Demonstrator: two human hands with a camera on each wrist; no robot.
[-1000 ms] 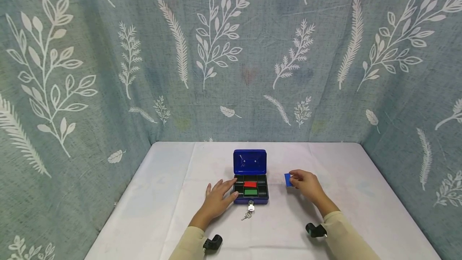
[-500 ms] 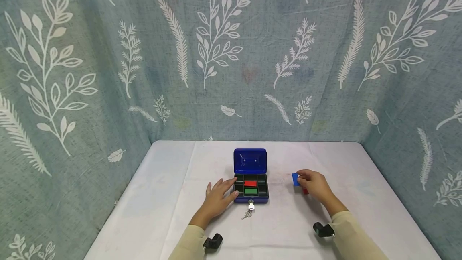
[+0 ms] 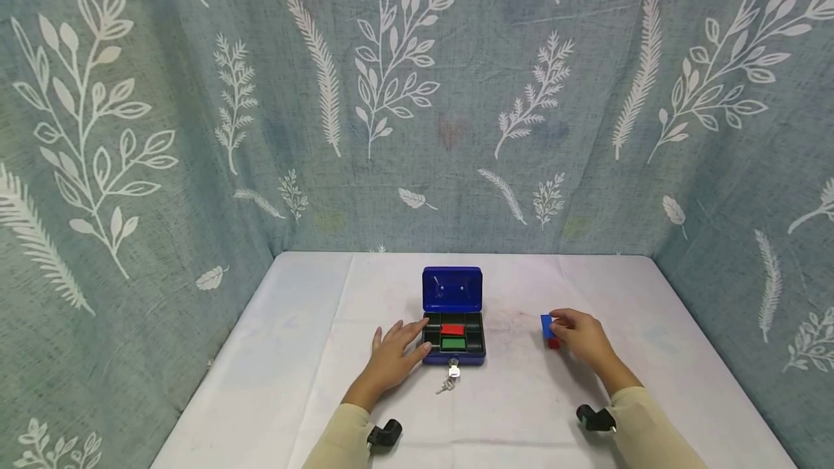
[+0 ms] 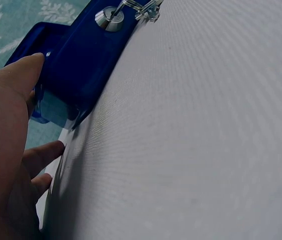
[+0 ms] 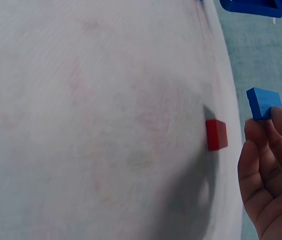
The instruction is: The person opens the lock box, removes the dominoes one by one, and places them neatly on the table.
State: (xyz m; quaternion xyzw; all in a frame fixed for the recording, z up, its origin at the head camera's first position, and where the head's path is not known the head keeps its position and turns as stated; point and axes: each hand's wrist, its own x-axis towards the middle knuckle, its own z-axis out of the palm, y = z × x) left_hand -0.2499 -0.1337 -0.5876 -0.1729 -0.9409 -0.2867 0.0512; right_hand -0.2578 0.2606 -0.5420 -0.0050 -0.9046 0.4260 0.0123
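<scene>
My right hand (image 3: 583,340) pinches a flat blue block (image 5: 263,102) between thumb and fingers, holding it raised over the table. A red block (image 5: 216,135) lies on the cloth just below; in the head view it partly shows under the blue one. My left hand (image 3: 389,362) rests against the left side of a blue cash box (image 3: 452,289), fingers spread, thumb at its near left corner. The box's lid stands up, exposing a black divided tray (image 3: 478,339). Inside that tray sit a red piece (image 3: 452,329) and, nearer me, a green piece (image 3: 454,344) in middle compartments.
Keys (image 3: 447,383) hang from the lock (image 4: 109,19) on the box's front and lie toward me. White cloth covers the table (image 3: 313,396). A leaf-patterned curtain (image 3: 417,93) rises behind it and on both sides.
My right hand has moved rightward, away from the box, carrying the blue block; the red block on the table has come into view beneath it. My left hand has stayed at the box.
</scene>
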